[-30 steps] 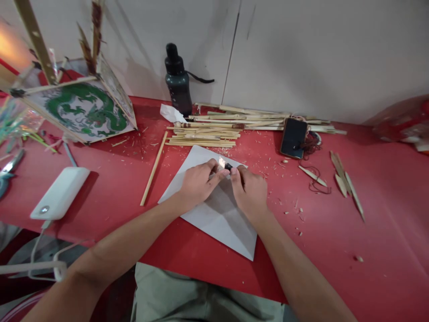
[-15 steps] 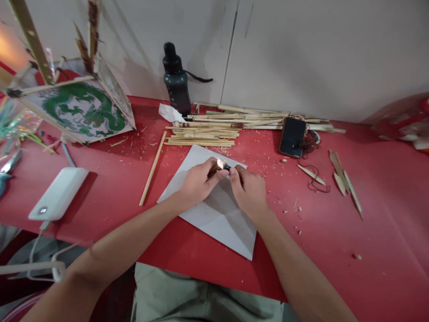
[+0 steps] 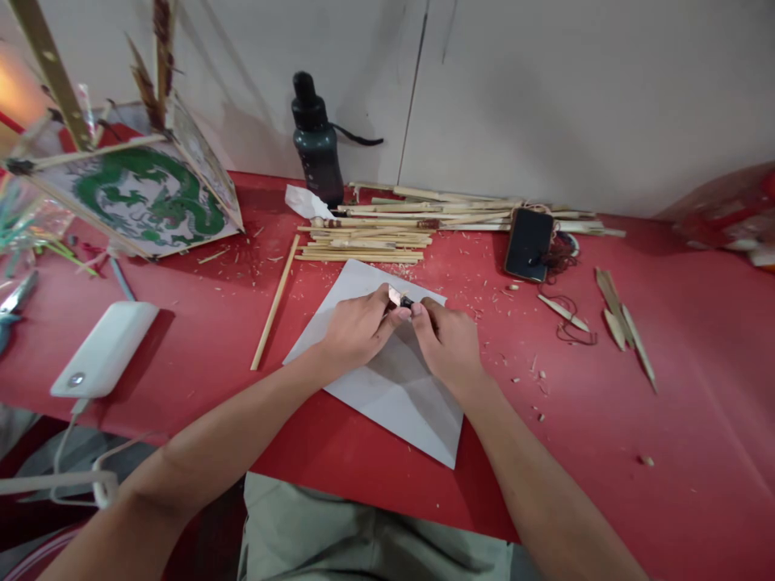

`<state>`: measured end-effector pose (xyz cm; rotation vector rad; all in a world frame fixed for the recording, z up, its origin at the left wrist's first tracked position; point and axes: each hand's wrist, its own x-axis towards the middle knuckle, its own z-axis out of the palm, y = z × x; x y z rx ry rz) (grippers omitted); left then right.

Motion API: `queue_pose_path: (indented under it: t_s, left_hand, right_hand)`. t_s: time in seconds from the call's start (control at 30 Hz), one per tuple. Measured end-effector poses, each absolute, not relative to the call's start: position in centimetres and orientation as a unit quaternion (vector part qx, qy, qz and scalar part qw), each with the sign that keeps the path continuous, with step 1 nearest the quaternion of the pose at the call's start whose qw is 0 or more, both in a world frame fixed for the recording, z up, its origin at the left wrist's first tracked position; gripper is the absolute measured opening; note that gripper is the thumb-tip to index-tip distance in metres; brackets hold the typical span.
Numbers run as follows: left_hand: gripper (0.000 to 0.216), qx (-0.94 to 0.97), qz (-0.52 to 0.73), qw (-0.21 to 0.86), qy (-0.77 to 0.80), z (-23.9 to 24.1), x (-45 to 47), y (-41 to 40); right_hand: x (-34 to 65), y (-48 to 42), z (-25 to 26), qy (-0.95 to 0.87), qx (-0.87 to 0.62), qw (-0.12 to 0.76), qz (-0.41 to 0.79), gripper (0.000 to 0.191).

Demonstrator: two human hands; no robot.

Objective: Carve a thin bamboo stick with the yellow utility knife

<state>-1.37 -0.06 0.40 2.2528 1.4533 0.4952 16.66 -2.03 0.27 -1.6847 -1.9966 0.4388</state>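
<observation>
Above a white sheet of paper [image 3: 417,403], my two hands meet with fingers bent and closed. Between them shows a small knife [image 3: 404,301], with a short shiny blade pointing up to the left and a dark handle part. My right hand [image 3: 446,337] is closed around the dark end, its thumb on top. My left hand [image 3: 357,327] is curled beside the blade, thumb tip against the dark part; whatever lies inside its fingers is hidden. A single bamboo stick [image 3: 275,303] rests on the red table left of the paper.
Behind the paper lie cut bamboo sticks [image 3: 363,242], with a dark bottle [image 3: 319,149] standing behind. A phone [image 3: 528,244] rests on longer sticks. A dragon-painted lantern [image 3: 151,198] and white power bank [image 3: 106,349] are left; pointed bamboo pieces [image 3: 623,319] are right. Shavings litter the red table [image 3: 581,436].
Both hands and the knife stay almost in place, shifting only slightly left. The whole view has moved a little; nothing is picked up or let go.
</observation>
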Motion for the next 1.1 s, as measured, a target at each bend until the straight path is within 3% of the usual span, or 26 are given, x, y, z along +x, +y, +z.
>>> queue_pose_path:
  t_s: [0.6,1.1]
  left_hand:
    - [0.06,0.758,0.203,0.234,0.574,1.03,-1.19,0.13]
    - [0.059,0.759,0.237,0.218,0.566,0.87,-1.47,-0.1]
  right_hand:
    - [16.26,-2.35,0.2,-0.704,-0.675,0.218,0.039,0.062]
    - [16.24,-2.36,0.12,-0.718,-0.642,0.248,0.101,0.058]
